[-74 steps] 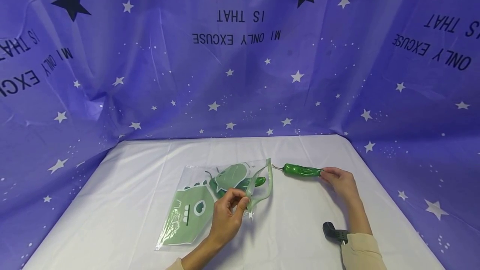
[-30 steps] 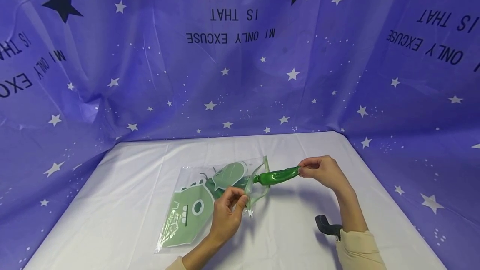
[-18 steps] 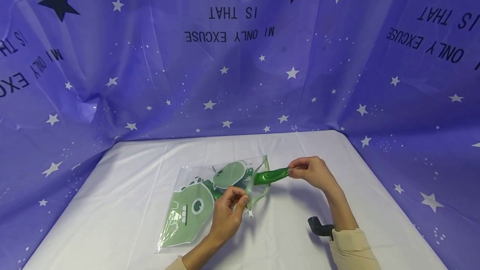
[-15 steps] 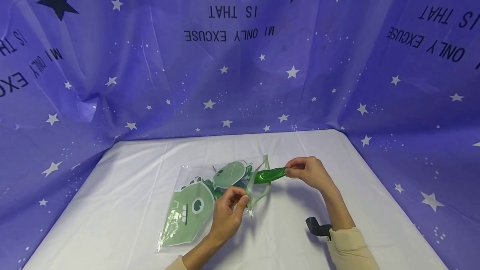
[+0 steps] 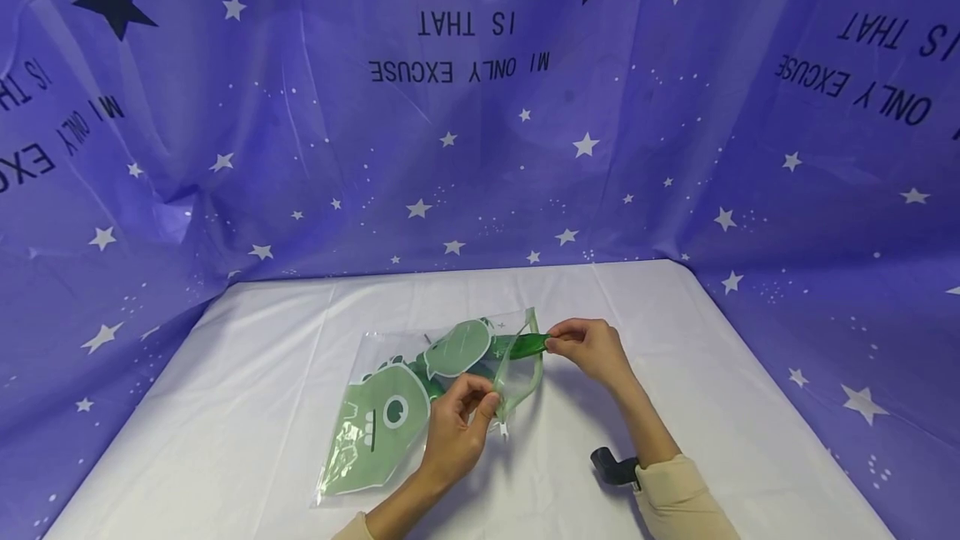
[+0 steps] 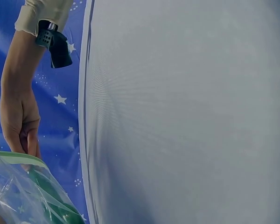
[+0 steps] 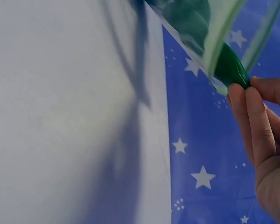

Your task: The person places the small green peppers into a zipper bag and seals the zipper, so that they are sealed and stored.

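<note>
A clear zip bag (image 5: 375,432) printed with green cartoon monsters lies on the table, its mouth parted toward the right. My left hand (image 5: 459,432) pinches the near lip of that mouth between thumb and fingers. With its fingertips, my right hand (image 5: 592,350) pinches the tip of a shiny green chili pepper (image 5: 529,346). Most of the pepper is inside the bag, and only its tip end sticks out past the green zip edge. More green shapes show through the plastic, partly hidden by the print. The right wrist view shows the pepper's tip (image 7: 233,70) between thumb and fingers.
A white cloth covers the table (image 5: 270,373). Behind and at both sides hangs a purple curtain (image 5: 480,148) with stars and lettering. A black wrist camera mount (image 5: 613,467) juts from the right sleeve, low over the cloth.
My right hand has carried the green chili pepper leftward from beside the bag, stem first, through its mouth until mostly inside. My left hand has kept its pinch on the bag's lip.
</note>
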`<action>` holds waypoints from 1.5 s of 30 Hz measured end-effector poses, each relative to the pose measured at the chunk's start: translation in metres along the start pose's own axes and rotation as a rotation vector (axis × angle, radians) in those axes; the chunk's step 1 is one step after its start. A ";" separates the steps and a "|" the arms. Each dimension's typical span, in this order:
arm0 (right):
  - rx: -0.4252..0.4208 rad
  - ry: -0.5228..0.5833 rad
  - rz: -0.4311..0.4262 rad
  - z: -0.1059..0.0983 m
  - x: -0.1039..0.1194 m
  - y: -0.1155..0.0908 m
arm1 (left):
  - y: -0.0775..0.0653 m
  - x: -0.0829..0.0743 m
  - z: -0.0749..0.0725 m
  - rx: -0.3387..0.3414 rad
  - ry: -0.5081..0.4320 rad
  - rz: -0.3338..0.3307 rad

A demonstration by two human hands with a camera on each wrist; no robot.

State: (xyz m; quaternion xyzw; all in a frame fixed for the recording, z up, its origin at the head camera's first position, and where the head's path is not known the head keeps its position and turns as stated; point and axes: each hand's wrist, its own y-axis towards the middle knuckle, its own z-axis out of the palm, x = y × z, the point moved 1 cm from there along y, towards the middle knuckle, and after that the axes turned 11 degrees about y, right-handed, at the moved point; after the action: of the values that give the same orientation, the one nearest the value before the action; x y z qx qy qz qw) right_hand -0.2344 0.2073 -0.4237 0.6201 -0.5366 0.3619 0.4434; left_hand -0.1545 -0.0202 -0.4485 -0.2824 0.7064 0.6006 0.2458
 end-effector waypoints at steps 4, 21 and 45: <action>-0.022 -0.027 -0.032 0.007 0.000 0.001 | 0.001 -0.001 0.000 0.000 -0.008 0.009; -0.082 -0.038 -0.142 0.021 -0.008 0.000 | 0.000 -0.003 0.002 0.014 -0.032 0.014; -0.081 -0.083 -0.199 0.035 -0.009 -0.002 | -0.001 -0.004 0.005 0.062 -0.085 0.033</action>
State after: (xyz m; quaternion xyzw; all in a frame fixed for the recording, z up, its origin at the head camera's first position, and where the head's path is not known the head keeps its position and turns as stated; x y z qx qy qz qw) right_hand -0.2350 0.1780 -0.4445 0.6664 -0.5043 0.2682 0.4792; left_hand -0.1508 -0.0149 -0.4476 -0.2371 0.7184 0.5937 0.2742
